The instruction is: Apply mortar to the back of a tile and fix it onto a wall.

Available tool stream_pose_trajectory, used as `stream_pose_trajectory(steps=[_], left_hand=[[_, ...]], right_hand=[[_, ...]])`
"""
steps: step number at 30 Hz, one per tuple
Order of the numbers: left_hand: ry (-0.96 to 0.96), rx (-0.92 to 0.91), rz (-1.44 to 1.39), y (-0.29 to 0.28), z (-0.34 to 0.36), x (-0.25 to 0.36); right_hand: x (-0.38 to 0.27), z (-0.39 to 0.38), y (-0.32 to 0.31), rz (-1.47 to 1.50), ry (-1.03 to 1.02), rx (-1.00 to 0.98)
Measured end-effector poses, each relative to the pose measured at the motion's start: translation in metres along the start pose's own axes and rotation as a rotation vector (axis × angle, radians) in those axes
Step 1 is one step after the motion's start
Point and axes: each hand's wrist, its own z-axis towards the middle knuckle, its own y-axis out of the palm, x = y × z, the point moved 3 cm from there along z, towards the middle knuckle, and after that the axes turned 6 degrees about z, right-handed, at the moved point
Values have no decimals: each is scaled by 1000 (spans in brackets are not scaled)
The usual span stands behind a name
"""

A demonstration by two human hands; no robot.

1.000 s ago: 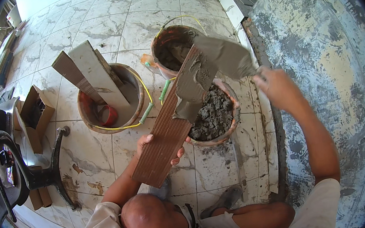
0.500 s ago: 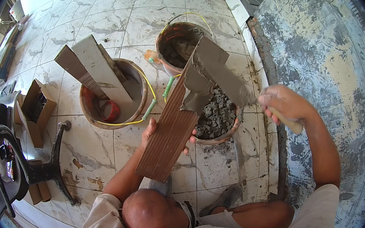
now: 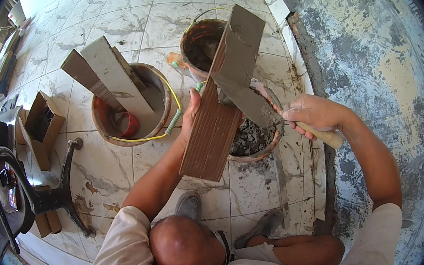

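My left hand (image 3: 192,115) grips the edge of a long brown ribbed tile (image 3: 208,146), held tilted above the buckets. Smooth grey mortar (image 3: 247,37) coats the tile's far half; its near half is bare. In my right hand (image 3: 314,113) is the wooden handle of a trowel (image 3: 244,101), whose mortar-smeared blade lies across the middle of the tile. Beneath them, a bucket holds lumpy grey mortar (image 3: 252,137), partly hidden by tile and blade. Behind it stands another bucket (image 3: 192,45) with a yellow-covered handle.
To the left, a bucket (image 3: 99,114) of cloudy water holds several upright tile pieces (image 3: 117,83) and a red cup (image 3: 128,124). A black chair base (image 3: 64,188) and an open cardboard box (image 3: 43,123) are farther left. A patchy grey-blue slab (image 3: 375,93) lies to the right.
The tile has moved up and to the right in my left hand. Mortar on its far end looks flatter and wider spread. The trowel blade has shifted down to the tile's middle.
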Motion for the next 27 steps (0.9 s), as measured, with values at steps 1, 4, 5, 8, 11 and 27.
stream_pose_trajectory(steps=[1,4,5,8,11,27], left_hand=[[53,60,61,3,4,2],[115,61,0,10,22,3],[116,66,2,7,25,7],[67,-103,23,6,35,17],[75,-61,-23,12,43,19],[92,-15,90,1,61,34]], right_hand=[[-1,0,3,-28,-16,-6],[1,1,12,-56,-26,-9],[1,2,16,-55,-28,-14],[1,2,28,-139,-72,-35],[4,-3,39,-118,-43,-41],[99,-39,54,702,136,-440]])
